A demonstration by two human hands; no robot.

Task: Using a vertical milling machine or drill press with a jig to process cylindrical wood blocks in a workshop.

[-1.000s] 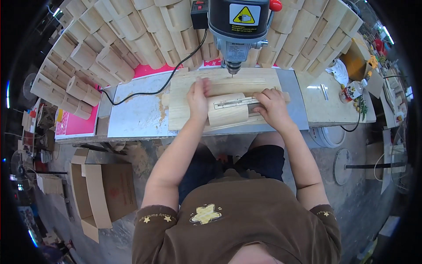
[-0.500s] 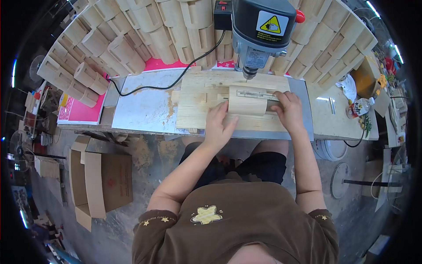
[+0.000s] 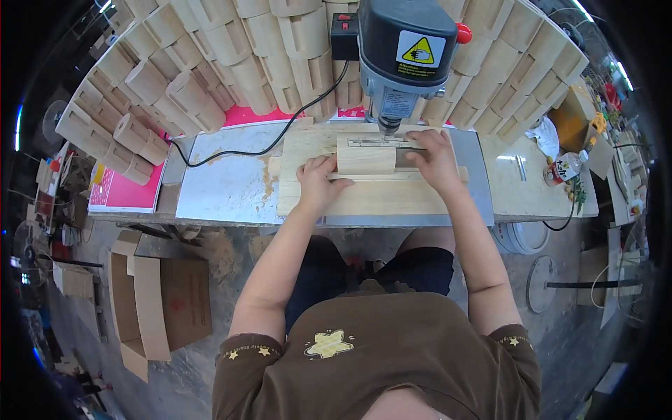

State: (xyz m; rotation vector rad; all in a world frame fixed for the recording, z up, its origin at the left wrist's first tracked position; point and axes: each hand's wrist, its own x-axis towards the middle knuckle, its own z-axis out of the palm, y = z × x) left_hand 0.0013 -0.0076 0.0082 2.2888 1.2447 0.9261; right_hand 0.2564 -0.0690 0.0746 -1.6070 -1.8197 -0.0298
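Note:
A pale wooden cylinder lies on its side on a wooden board with raised strips, below the chuck of a drill press. A narrow, greyish strip runs along the cylinder's top and sticks out past its right end. My left hand is at the cylinder's left end, fingers against it and thumb spread along the near side. At the right, my right hand pinches the strip's projecting end between thumb and fingers. The drill tip is close above the strip; whether they touch, I cannot tell.
Many slotted wooden cylinders are stacked behind the drill press, on both sides. A black cable crosses the bench at left. A plastic bottle stands at right. An open cardboard box sits on the floor.
Both hands and the wooden cylinder have shifted left relative to the drill press, bringing the strip under the chuck. The whole view has also shifted slightly.

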